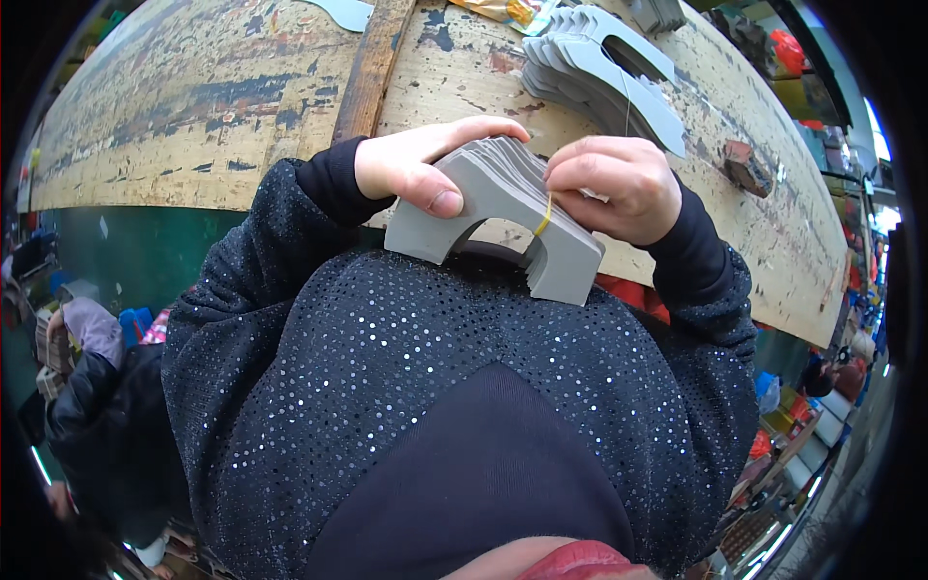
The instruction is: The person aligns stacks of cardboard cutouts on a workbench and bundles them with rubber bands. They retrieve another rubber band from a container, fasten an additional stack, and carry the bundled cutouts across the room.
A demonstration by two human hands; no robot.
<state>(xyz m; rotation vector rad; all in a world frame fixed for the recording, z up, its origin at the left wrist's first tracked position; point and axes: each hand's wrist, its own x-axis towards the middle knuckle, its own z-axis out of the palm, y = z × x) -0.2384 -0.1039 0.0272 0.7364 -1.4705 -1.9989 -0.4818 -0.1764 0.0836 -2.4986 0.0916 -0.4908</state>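
My left hand grips the left end of a thick stack of grey arch-shaped cardboard pieces, thumb on its front face. My right hand holds the stack's right side, fingers curled over the top at a yellow rubber band that wraps that leg. The stack is held close to my chest, at the near edge of a worn, paint-chipped wooden table. Both sleeves are black with sparkles.
A fanned pile of the same grey cut-outs lies on the table beyond my right hand. A wooden strip runs across the tabletop. A small brown block sits at the right. Another person in dark clothes is at lower left.
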